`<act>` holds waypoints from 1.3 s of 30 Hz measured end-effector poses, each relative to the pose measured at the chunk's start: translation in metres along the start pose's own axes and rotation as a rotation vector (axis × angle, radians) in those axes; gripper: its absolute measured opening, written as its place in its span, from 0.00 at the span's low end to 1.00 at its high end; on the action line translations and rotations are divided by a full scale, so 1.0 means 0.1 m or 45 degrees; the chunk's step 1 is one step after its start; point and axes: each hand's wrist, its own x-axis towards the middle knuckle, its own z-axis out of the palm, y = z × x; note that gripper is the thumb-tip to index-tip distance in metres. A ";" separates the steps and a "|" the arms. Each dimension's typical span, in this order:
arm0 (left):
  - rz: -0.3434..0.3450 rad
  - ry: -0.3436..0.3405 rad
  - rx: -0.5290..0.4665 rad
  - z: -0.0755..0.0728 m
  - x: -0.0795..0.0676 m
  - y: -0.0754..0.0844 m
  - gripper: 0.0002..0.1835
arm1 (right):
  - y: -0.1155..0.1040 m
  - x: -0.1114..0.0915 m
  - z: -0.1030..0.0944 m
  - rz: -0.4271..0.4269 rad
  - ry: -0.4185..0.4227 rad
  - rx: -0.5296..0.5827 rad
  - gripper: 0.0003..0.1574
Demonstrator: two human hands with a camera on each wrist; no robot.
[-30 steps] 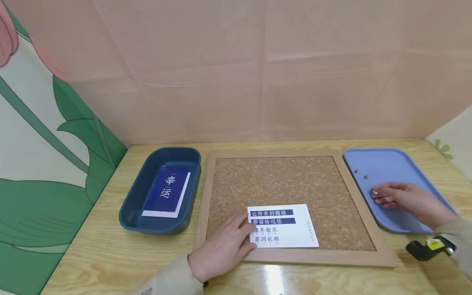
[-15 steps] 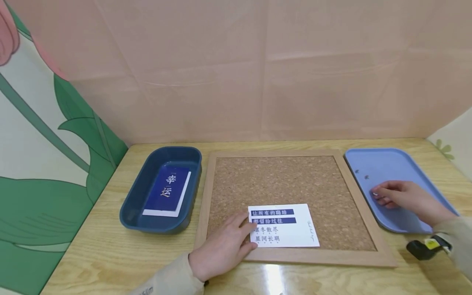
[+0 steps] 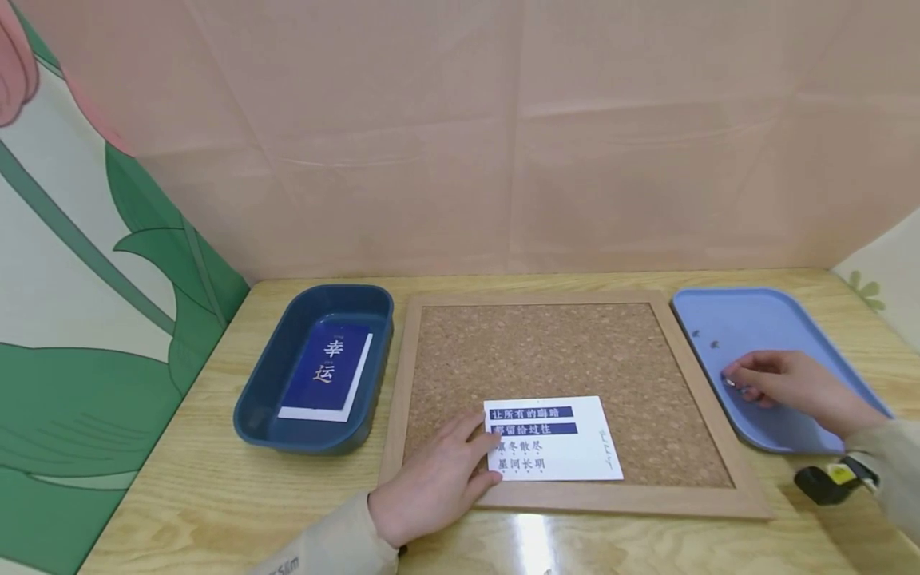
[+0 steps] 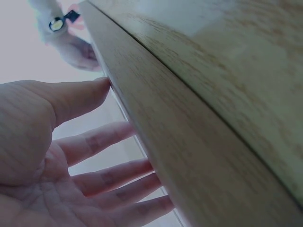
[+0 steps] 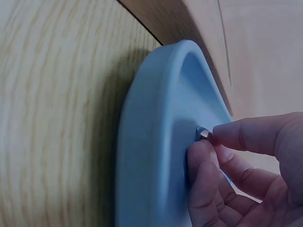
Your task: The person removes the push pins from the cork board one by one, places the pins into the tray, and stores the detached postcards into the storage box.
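Observation:
My left hand rests on the cork board, its fingertips on the left edge of a white card printed with dark blue bands and characters. In the left wrist view, the left hand's fingers are extended along the board's wooden frame. Over the blue tray, my right hand pinches a small silver thumbtack between thumb and fingertips. Two more small thumbtacks lie on the tray, one thumbtack closer to that hand and another thumbtack farther off.
At the left stands a dark blue bin with a blue booklet and white card stock inside. The wooden table carries everything. A pink cloth backdrop rises behind the table.
My right hand shifts only slightly over the tray, and its fingers change how they hold the thumbtack. The left hand and the card stay put.

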 end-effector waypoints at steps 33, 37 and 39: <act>0.015 0.012 0.007 0.00 -0.01 0.00 0.21 | -0.62 -0.04 0.26 -0.205 0.084 0.116 0.25; 0.022 0.021 0.012 0.00 -0.01 0.00 0.22 | -0.68 -0.03 0.34 -0.218 0.062 0.144 0.23; 0.013 0.017 0.006 0.00 -0.01 0.00 0.22 | -0.71 -0.02 0.38 -0.213 0.049 0.144 0.23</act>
